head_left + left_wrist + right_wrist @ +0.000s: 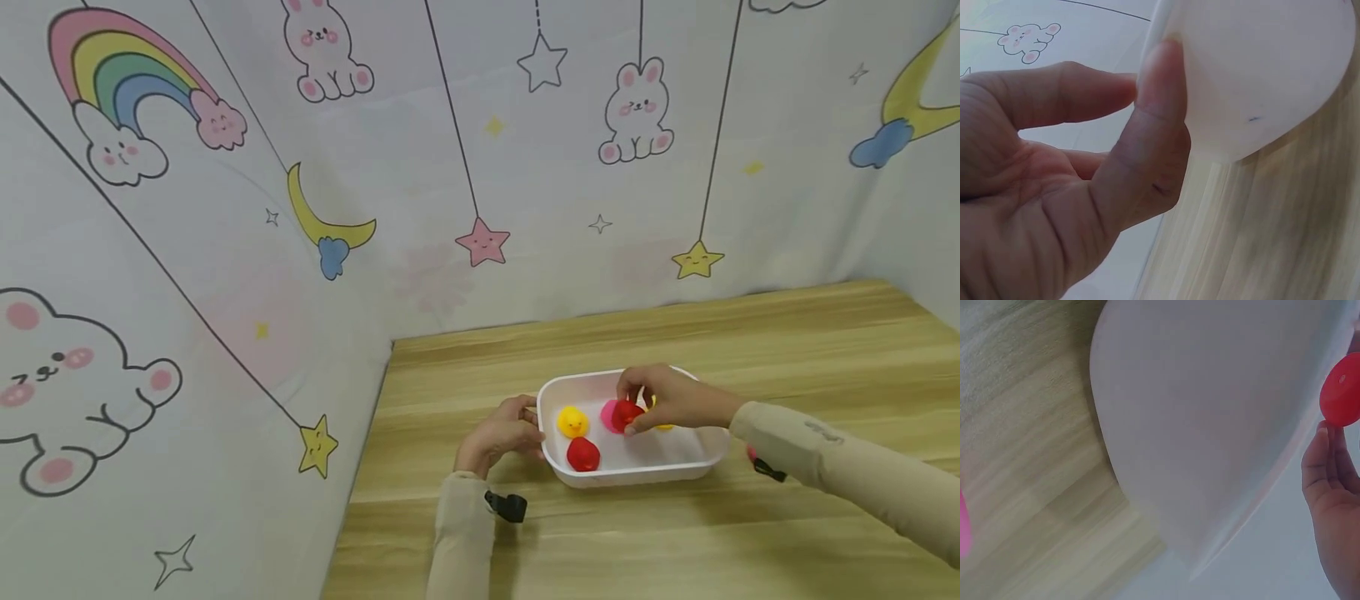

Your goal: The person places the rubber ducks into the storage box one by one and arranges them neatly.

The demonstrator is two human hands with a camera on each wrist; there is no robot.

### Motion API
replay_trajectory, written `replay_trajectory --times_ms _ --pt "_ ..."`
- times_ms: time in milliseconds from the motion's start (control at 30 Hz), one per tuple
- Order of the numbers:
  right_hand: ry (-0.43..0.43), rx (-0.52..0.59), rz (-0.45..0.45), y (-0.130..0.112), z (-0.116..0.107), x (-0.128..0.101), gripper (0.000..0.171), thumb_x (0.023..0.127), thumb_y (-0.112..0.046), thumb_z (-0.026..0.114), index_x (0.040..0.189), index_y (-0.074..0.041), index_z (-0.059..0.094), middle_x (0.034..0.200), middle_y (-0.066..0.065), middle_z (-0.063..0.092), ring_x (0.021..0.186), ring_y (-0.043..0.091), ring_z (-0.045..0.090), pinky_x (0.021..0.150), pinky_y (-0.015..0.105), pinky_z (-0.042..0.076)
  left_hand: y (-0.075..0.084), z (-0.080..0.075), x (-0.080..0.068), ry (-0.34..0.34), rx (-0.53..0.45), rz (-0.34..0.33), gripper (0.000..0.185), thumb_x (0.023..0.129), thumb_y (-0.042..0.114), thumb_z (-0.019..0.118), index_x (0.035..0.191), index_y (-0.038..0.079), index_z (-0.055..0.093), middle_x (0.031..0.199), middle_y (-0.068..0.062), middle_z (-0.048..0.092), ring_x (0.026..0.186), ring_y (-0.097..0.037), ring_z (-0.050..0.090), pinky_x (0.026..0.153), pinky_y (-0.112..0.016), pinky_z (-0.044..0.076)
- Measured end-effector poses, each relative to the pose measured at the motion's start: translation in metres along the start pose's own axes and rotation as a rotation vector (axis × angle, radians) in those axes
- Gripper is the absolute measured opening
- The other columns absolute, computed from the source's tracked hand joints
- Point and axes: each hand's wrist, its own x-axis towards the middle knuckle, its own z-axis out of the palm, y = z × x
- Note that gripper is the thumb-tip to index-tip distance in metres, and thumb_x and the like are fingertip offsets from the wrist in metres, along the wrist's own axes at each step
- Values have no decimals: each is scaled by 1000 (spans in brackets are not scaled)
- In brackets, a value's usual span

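Observation:
A white plastic tub (697,454) stands on the wooden table (750,350). My left hand (529,427) grips its left rim, thumb (1147,131) pressed on the tub's outer wall (1260,69). Over the tub, my right hand (634,408) pinches a red rubber toy (626,414). The right wrist view shows that red toy (1342,397) at my fingertips (1325,456), beyond the tub's wall (1210,425). In the tub lie a yellow duck (572,421), another red toy (582,454), a pink one (608,413) and a yellow one (664,426) partly hidden by my hand.
Cloth walls printed with bunnies, stars and a rainbow (127,92) close in the table at the back and left, meeting at a corner (392,342). Bare wood lies right of and in front of the tub. Black wrist mounts (506,506) sit on both sleeves.

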Motion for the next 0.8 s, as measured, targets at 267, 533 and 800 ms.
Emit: replay_trajectory --times_ms 267,533,800 --pt "-114 -133 -140 0 15 3 32 83 -27 85 107 -17 65 98 -14 60 86 10 56 71 29 58 0 -1 1 -8 -23 6 61 83 -14 61 142 -12 42 111 -27 56 69 -21 63 74 -42 64" --pt "-149 -324 -178 -3 21 0 34 78 -21 89 104 -17 67 104 -10 55 96 12 54 81 27 58 4 -1 0 4 -14 13 61 83 -15 61 141 -11 43 105 -23 56 67 -21 63 75 -45 64" --pt "-216 -324 -131 4 31 4 37 75 -18 89 92 -24 57 80 -18 53 76 3 51 69 21 53 3 0 -1 1 -10 -16 60 84 -16 61 141 -10 44 109 -26 56 69 -21 63 78 -47 63"
